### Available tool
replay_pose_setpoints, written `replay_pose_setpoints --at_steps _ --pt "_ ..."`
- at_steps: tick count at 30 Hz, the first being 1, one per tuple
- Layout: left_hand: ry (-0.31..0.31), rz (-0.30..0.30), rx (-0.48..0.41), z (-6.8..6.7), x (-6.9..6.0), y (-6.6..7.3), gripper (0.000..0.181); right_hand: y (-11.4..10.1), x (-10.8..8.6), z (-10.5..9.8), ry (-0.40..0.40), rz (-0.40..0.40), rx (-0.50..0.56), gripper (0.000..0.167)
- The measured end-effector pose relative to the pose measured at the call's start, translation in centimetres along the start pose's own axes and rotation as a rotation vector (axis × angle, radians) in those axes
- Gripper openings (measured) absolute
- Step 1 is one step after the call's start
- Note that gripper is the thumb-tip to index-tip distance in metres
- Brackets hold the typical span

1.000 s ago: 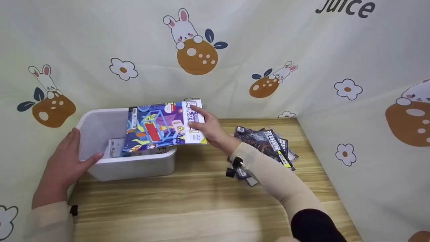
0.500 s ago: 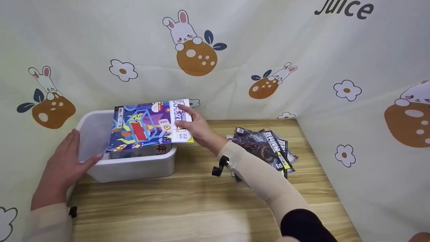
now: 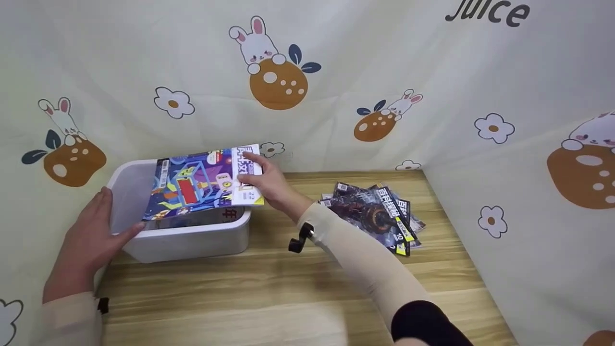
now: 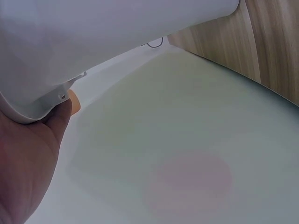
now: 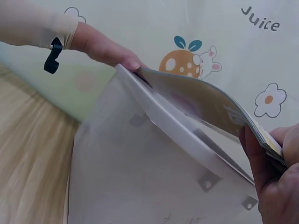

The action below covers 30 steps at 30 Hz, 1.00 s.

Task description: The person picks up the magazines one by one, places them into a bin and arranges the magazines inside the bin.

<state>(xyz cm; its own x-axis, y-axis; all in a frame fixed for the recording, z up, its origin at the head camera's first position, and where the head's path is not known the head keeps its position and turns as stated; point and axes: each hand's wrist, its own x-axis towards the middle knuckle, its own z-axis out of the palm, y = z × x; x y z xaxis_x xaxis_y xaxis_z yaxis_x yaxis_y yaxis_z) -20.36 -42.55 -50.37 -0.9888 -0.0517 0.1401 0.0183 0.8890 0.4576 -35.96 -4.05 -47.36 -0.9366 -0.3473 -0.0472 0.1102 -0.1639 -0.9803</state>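
Note:
A white plastic bin (image 3: 192,245) stands at the table's left side. My left hand (image 3: 86,235) holds it at the near left corner, thumb along the front rim and fingers at the left side. In the left wrist view the hand (image 4: 28,163) reaches up under the rim. My right hand (image 3: 271,185) pinches the right edge of a colourful magazine (image 3: 197,182) between thumb and fingers. The magazine lies tilted over the bin's opening, covering much of it. Beneath, printed matter (image 3: 226,215) with red characters partly shows. In the right wrist view the magazine (image 5: 196,95) bends above the rim.
Several dark-covered magazines (image 3: 365,211) lie in a fanned pile at the right back of the wooden table (image 3: 288,288). A cloth backdrop (image 3: 336,72) printed with rabbits and oranges hangs behind and at both sides.
My right hand has carried the colourful magazine leftward, farther over the bin. The left hand has stayed at the bin's corner. More of the dark magazine pile shows now.

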Motion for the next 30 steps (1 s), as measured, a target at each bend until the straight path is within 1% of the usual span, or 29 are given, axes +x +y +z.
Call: replay_pose_setpoints --at_steps 5,10,15,22,26,30 --pt "0.001 0.002 -0.008 0.0 0.0 -0.2 0.126 0.3 0.2 0.7 0.019 -0.015 -0.043 0.074" --pt "0.000 0.007 -0.015 0.0 0.0 -0.1 0.126 0.3 0.0 1.7 0.020 -0.026 -0.088 0.076" --pt "0.004 0.013 -0.022 0.0 -0.1 0.0 0.125 0.1 -0.2 3.1 0.023 -0.015 -0.081 0.083" --pt "0.005 0.004 0.001 0.1 -0.3 -0.1 0.125 -0.1 -0.3 4.6 0.040 -0.001 -0.108 0.088" --pt "0.006 0.004 -0.004 0.0 -0.1 0.1 0.125 -0.2 -0.4 5.3 0.051 -0.013 -0.114 0.086" --pt "0.010 0.011 -0.002 -0.1 0.1 0.3 0.126 -0.1 -0.5 5.8 0.036 -0.021 -0.096 0.083"
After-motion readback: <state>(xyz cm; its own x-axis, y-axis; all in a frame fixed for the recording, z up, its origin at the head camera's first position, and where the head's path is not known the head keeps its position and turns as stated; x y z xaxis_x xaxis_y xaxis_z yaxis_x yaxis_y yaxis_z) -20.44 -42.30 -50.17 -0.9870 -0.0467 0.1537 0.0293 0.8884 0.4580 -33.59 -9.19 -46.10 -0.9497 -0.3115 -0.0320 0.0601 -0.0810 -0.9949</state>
